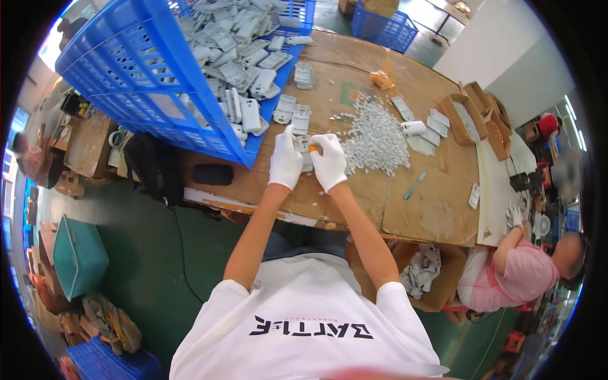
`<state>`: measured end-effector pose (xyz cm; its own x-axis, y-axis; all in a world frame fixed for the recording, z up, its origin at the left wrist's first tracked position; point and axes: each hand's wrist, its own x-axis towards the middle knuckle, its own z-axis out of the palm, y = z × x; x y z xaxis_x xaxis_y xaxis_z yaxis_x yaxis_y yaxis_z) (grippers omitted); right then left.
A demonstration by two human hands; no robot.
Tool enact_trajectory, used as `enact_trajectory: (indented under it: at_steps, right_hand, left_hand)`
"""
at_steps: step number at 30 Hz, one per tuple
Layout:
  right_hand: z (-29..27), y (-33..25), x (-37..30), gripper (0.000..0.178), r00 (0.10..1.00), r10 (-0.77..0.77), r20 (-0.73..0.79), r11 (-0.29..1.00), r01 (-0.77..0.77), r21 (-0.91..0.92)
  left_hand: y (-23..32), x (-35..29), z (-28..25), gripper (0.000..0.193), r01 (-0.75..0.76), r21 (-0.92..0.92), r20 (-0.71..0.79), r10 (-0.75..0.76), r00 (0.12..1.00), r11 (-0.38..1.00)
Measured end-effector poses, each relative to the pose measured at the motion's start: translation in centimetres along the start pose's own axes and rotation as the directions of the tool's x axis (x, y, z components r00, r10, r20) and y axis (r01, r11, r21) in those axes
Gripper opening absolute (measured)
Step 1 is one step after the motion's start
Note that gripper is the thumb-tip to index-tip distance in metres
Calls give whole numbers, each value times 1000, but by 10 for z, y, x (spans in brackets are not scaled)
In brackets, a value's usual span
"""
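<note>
My left hand (286, 159), in a white glove, is closed on the side of a white plastic housing (303, 143) just above the cardboard-topped table. At the housing's other side my right hand (329, 164), gloved alike, pinches a small orange piece (312, 148) against it; its kind does not show. Gloves cover part of the housing. Beyond my hands lie two more open housings, one of them a white shell (285, 109). To the right spreads a large heap of small, clear-looking parts (380, 139).
A blue crate (145, 76), tipped toward the table, spills many white housings (247, 69) at the left. A black case (213, 174) lies near the front edge. A teal pen-like tool (415, 186) and cardboard boxes (465, 120) are on the right. A co-worker (513, 272) sits far right.
</note>
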<state>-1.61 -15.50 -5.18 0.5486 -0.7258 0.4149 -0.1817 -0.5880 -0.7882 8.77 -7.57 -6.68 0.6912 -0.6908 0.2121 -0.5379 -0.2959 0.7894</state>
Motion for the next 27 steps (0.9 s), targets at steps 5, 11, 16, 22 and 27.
enact_trajectory:
  at_steps: [5,11,16,22,27]
  right_hand:
    - [7,-14,4,17,997,-80,-15,997,80,-15]
    - [18,-25,5,20,982,-189,-12,976,187,-108]
    - [9,-16,-1,26,988,-148,-42,988,150,36]
    - [-12,8,-9,38,988,153,-3,910,-139,391]
    - [-39,-13,-10,20,962,137,237,959,-188,210]
  left_hand:
    - [22,-7,-25,71,164,-276,40,-159,987,947]
    - [17,-8,-35,34,-77,-272,-116,47,992,959]
    - [27,-22,-32,26,-192,-224,-176,154,972,955]
    - [49,-39,-26,20,-155,-159,-107,139,985,975]
    - [45,-46,-31,22,-175,-224,-62,166,984,959]
